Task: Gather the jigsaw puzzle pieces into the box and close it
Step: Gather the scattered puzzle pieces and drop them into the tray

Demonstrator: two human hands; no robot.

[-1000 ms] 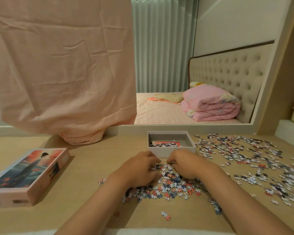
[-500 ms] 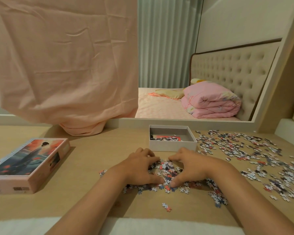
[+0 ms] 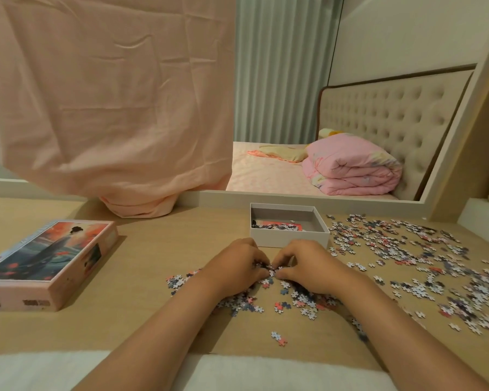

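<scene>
Puzzle pieces [image 3: 302, 301], head view: one loose heap lies mid-worktop, under both hands and on their near side. A wider scatter runs from just beside the box toward the right edge of the worktop [image 3: 141, 311], and a couple of strays sit close to the near edge. White open box [image 3: 290, 240] stands near the far edge, about centre; some pieces and a pink-red sheet lie on its floor. Both the left hand [image 3: 236, 268] and the right hand [image 3: 311, 268] sit just in front of the box's front wall, knuckles up and fingers curled inward. Their fingertips meet on a small clump of pieces pinched between them. Picture-printed lid [image 3: 47, 262] lies flat at the left edge, well apart from the box. Hanging pink cloth [image 3: 110, 94] drops beyond the far edge, its lower fold resting on the worktop.
</scene>
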